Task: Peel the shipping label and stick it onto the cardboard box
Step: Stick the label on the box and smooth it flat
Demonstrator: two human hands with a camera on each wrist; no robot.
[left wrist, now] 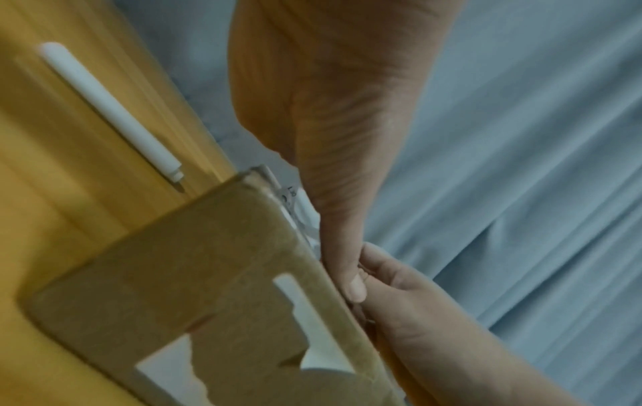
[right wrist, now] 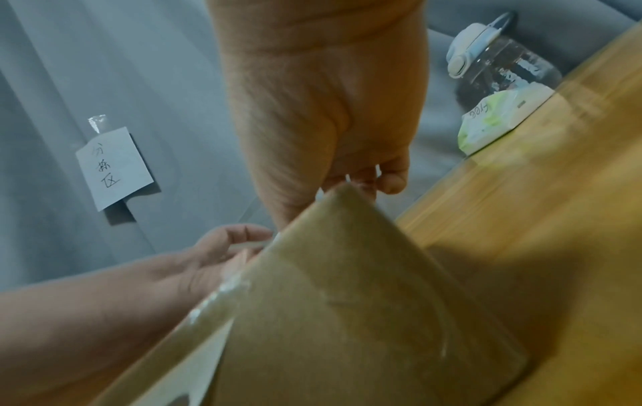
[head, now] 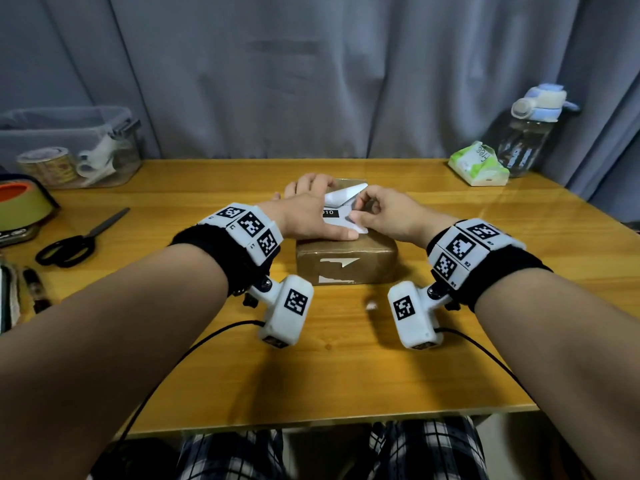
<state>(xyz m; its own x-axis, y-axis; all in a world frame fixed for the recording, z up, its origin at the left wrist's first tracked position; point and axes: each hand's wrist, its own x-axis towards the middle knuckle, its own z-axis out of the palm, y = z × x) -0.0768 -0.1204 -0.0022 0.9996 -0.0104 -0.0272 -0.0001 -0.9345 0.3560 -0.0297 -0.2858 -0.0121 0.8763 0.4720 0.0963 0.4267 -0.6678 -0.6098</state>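
Peeling underway: left hand flat on label atop box, right hand pinching corner; next, lift clear.

Both forearms are bare. The left wrist wears a black fuzzy band topped by a row of white blocks printed with black-and-white square codes. At its six o'clock a white rounded camera pod hangs from a small jointed bracket, carrying one more code and trailing a black cable. The right wrist has a matching black band, coded white blocks, pod and cable. Dark plaid trousers with white checks cover the legs.
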